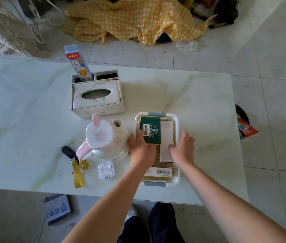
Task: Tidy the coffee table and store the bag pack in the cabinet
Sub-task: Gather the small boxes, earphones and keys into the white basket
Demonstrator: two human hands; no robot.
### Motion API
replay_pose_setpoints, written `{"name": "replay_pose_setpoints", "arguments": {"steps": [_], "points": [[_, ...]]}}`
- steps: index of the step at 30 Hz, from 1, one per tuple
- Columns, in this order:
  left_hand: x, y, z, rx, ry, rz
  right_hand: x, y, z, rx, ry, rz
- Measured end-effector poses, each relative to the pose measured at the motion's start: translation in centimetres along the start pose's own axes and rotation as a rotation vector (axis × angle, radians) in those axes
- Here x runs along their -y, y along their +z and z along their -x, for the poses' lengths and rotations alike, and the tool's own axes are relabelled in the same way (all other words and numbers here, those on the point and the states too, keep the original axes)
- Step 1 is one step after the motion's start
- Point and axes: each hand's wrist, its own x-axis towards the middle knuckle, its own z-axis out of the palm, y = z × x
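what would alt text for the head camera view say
Both hands reach into a white basket on a marble coffee table, the left hand on a green box, the right hand on a white box. To the left sit a teapot, tissue box, keys and earphones.

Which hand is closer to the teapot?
Left. The left hand is right beside the teapot, on the basket's near side; the right hand is across the basket, farther off.
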Motion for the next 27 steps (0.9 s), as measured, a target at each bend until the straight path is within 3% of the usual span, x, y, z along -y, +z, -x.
{"name": "replay_pose_setpoints", "arguments": {"steps": [5, 16, 18, 20, 23, 27], "points": [[1.0, -0.8, 0.1, 0.026, 0.023, 0.168, -1.9, 0.2, 0.7, 0.152, 0.102, -0.019], [1.9, -1.6, 0.1, 0.256, 0.124, 0.193, -2.5, -1.6, -0.4, -0.035, 0.123, -0.108], [2.1, -1.7, 0.3, 0.242, 0.128, 0.226, -1.5, -1.8, 0.6, -0.182, -0.028, -0.032], [2.7, -1.5, 0.9, 0.167, 0.138, 0.306, -0.7, -1.3, 2.4, -0.282, -0.306, 0.054], [5.7, -1.4, 2.7, 0.037, 0.113, 0.377, 0.2, 0.9, 6.1, -0.041, -0.507, 0.155], [11.6, -3.2, 3.6, -0.084, -0.014, 0.323, 0.9, 6.0, 9.4, 0.307, -0.481, 0.202]]}}
